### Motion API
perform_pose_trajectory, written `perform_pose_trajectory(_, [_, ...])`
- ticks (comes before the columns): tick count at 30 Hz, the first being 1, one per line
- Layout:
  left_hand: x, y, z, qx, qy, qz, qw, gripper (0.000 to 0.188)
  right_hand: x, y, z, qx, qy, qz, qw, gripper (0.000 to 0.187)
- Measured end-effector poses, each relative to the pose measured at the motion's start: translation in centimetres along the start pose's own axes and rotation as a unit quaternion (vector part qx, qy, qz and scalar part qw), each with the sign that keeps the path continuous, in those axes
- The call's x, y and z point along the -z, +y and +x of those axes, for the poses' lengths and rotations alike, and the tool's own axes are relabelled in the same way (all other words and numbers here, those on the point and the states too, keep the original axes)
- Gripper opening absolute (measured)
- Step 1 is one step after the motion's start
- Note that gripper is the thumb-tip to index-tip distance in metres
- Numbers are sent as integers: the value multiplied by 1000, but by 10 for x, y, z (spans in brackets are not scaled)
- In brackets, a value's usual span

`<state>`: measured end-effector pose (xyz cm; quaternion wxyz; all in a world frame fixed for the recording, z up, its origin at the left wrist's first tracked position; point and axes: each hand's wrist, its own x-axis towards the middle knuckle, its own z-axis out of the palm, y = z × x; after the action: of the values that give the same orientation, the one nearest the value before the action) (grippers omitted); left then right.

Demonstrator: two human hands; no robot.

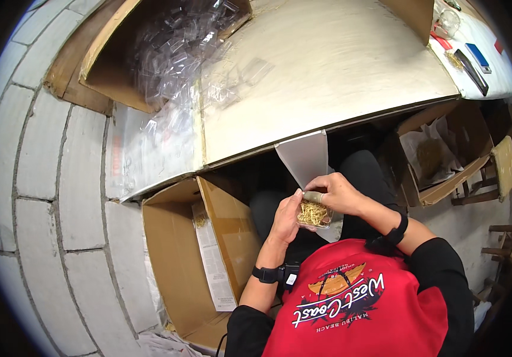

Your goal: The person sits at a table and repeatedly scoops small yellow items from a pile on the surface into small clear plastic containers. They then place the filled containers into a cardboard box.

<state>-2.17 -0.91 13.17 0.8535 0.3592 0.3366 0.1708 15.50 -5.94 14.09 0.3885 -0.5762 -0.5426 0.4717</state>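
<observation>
Over my lap, a small clear plastic box (pixel 327 224) is filled with golden, stringy shreds (pixel 312 212). My left hand (pixel 286 219) is closed along its left side, the thumb up by the far corner. At the far edge, my right hand (pixel 336 193) bends its fingers in and grips the box. A dull greenish-grey covering (pixel 313 196) wraps one right-hand digit. Whether that hand also pinches something small is hidden. Behind the hands, a white sheet (pixel 303 156) slopes from the table edge toward my lap.
Clear plastic boxes (pixel 175 56) spill from a carton onto the pale table (pixel 333 65). Open cartons stand at lower left (pixel 175 262) and right (pixel 446 190), the right one holding a dark tangled clump. A blue object (pixel 478 56) and a black tool (pixel 471 72) lie far right.
</observation>
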Motion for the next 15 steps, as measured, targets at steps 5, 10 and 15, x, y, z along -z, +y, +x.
perform_pose_trajectory(5, [-7, 1, 5, -26, 40, -43, 998, 41, -3, -16, -3, 158, 113, -174, 965, 14])
perform_pose_trajectory(10, [-16, 1, 13, -81, 77, -90, 990, 39, -4, -21, -12, 302, 138, -316, 889, 29])
perform_pose_trajectory(15, [-15, 3, 19, -137, 114, -106, 978, 31, -2, -36, -20, 311, 123, -282, 899, 39])
